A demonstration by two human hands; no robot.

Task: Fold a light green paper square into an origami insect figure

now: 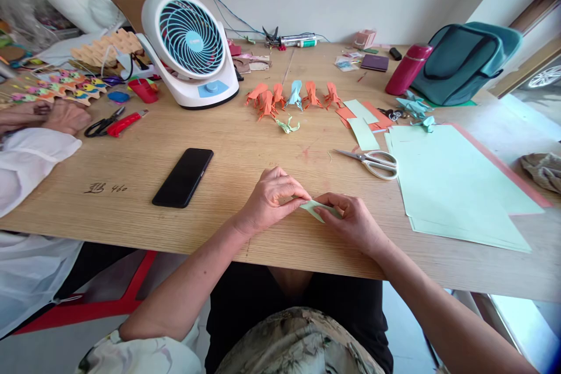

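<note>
A small folded piece of pale green paper lies between my two hands, just above or on the table near its front edge. My left hand pinches its left end between thumb and fingertips. On the other end, my right hand is closed, the thumb pressed over the paper. Part of the piece is hidden under the right fingers. Beyond my hands stand several folded orange paper figures with a blue one among them. In front of these sits a small green folded figure.
White-handled scissors and large green sheets lie to the right. A black phone is at left, with a white fan behind. A red bottle stands by a teal bag. Another person's hands rest at far left.
</note>
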